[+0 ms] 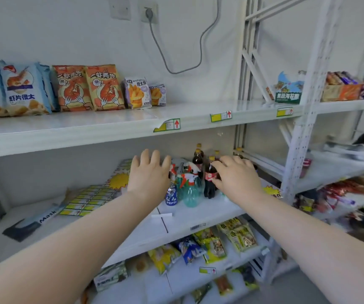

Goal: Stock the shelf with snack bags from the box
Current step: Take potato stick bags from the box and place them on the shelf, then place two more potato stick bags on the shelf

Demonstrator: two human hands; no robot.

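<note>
Snack bags, glossy blue and orange foil pouches point(71, 88), line upper white metal shelf point(110, 126); likely light, crushable, best pinched by top seam. Left hand point(149, 174) open, empty; right hand point(235, 176) fingers curled beside dark plastic cola bottle point(209, 181), grip unclear.

On the upper shelf I can read 虾片很大 on the blue shrimp-chip bag point(24, 91) and 一虾两吃 on the orange bag point(104, 87) beside it. The small fries bag point(137, 93) says WATUDOU. Further right, a green box point(285, 97) carries white Chinese characters I can't make out fully. On the shelf below, the blue can point(171, 195) reads PEPSI, and the dark flat pack point(30, 223) at my left says Mask
</note>
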